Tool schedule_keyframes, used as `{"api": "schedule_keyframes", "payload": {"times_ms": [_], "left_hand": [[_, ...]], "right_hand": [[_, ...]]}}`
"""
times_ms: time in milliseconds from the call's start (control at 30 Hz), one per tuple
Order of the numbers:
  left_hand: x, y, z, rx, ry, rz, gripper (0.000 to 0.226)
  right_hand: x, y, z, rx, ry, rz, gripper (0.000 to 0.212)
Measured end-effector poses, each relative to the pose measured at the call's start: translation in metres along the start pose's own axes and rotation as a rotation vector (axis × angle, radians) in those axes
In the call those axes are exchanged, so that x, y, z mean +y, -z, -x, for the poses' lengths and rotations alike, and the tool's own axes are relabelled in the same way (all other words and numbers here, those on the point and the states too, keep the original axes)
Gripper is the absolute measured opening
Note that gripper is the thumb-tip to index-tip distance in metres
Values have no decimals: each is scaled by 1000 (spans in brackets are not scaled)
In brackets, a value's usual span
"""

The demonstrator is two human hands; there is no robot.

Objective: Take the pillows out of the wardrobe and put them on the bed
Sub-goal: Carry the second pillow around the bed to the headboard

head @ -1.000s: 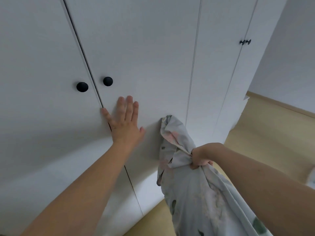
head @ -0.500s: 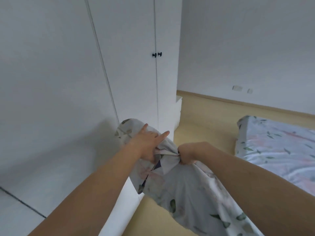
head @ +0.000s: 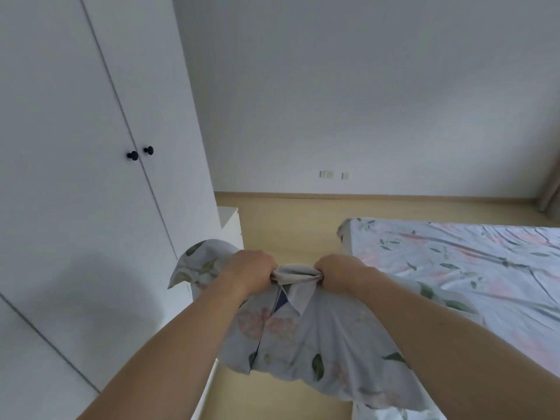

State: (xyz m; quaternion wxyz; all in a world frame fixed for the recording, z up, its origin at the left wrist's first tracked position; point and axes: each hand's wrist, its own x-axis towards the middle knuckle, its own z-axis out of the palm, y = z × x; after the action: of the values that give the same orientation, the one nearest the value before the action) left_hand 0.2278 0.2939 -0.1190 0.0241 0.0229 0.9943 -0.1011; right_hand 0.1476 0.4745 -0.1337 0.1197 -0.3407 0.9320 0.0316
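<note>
Wardrobe [head: 91, 147]: we see it at the left, white, doors closed, with two black knobs [head: 140, 153] side by side.
Drawer unit [head: 231, 221]: low and white, just beside the wardrobe, behind the pillow's left corner.
Left hand [head: 251, 269]: our grip here is a closed fist that holds the bunched top edge of the pillow.
Pillow [head: 303, 334]: in a floral case, it hangs in the air from both our hands, above the wooden floor [head: 288, 219], between wardrobe and bed.
Right hand [head: 336, 272]: the same grip, fingers curled tight on the pillow edge, near the left hand.
Bed [head: 469, 259]: at the right, with a floral sheet; the pillow's right side overlaps its near edge in our view, and we cannot tell if they touch.
</note>
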Motion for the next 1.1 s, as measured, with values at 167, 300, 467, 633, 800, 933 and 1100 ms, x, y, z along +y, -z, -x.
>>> {"api": "schedule_keyframes", "payload": {"times_ms": [167,300,467,633,800,933,1100], "left_hand": [[-14,6,-83,64,-56,-64,26],[-41,-1,-149,93,-124,-73,30],[-90,-7,-233,119,-214,-61,25],[-131,3,-320,149,-310,-49,26],[-146,8,-407,158,-378,-61,22],[-151,2,-482,163,-404,-82,21],[-155,-4,-578,172,-429,-81,22]], "right_hand": [[39,13,-50,71,-96,-48,20],[56,22,-103,90,-170,-64,12],[68,50,-178,54,-250,-59,12],[89,83,-245,66,-326,-63,14],[124,103,-302,66,-404,-79,23],[162,111,-352,62,-436,-140,11],[222,121,-421,69,-466,-199,7]]}}
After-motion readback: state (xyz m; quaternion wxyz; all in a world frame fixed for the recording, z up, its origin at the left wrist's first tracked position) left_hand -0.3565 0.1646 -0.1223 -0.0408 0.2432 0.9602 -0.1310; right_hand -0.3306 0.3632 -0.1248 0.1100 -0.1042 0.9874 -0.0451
